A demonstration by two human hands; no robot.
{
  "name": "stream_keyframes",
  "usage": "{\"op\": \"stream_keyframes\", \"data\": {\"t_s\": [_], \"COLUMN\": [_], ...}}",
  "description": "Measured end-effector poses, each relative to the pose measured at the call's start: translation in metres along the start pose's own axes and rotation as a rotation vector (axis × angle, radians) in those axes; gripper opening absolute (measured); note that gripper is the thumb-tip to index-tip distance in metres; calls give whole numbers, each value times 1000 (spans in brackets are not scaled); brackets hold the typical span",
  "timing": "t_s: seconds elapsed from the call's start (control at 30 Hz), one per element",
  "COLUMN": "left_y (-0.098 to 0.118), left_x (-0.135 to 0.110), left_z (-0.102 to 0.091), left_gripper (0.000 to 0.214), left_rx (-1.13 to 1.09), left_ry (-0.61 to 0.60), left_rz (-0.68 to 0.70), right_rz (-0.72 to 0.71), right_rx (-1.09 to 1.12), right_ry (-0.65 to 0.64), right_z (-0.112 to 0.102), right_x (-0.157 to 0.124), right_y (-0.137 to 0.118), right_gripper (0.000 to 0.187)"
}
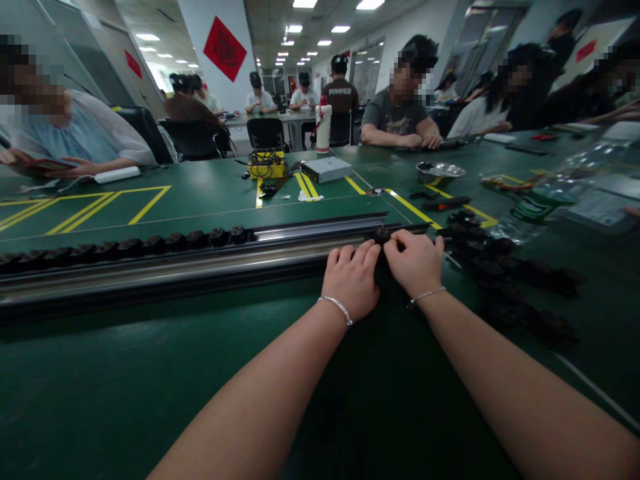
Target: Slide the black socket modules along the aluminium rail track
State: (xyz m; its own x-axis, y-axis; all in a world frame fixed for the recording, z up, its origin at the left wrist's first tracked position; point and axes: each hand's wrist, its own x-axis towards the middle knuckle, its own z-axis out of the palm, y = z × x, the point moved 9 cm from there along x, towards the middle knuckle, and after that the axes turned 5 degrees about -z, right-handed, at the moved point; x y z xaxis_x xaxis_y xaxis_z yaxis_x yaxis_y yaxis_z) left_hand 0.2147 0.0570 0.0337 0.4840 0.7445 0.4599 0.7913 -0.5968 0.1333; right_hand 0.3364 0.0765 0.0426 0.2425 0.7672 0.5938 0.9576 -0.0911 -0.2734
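A long metal rail (200, 268) with black edges runs across the green table from the left. My left hand (353, 277) is closed over its right end, with the fingers curled across the top. My right hand (415, 260) pinches a small black part (381, 235) at that same end; the fingers hide most of it. A row of similar black parts (175, 240) sits along a second rail (320, 229), just behind the first. More black parts (520, 273) lie heaped to the right of my right hand.
Beyond the rails are a grey box (327, 169), a yellow holder with black cables (267, 164), a white bottle (323, 127) and a metal bowl (440, 172). A clear plastic bottle (545, 193) lies at the right. Several people sit around the tables.
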Motion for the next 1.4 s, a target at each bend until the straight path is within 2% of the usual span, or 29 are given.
{"op": "stream_keyframes", "data": {"t_s": [0.7,1.4], "left_y": [1,1], "left_x": [0,0], "left_z": [2,1], "left_gripper": [59,59], "left_rx": [38,38], "left_ry": [-50,-46], "left_rz": [5,11], "right_rz": [-25,-48], "right_rx": [-37,-48], "right_ry": [3,18], "right_z": [-1,-2], "right_x": [2,3], "right_y": [0,0], "right_gripper": [22,21]}}
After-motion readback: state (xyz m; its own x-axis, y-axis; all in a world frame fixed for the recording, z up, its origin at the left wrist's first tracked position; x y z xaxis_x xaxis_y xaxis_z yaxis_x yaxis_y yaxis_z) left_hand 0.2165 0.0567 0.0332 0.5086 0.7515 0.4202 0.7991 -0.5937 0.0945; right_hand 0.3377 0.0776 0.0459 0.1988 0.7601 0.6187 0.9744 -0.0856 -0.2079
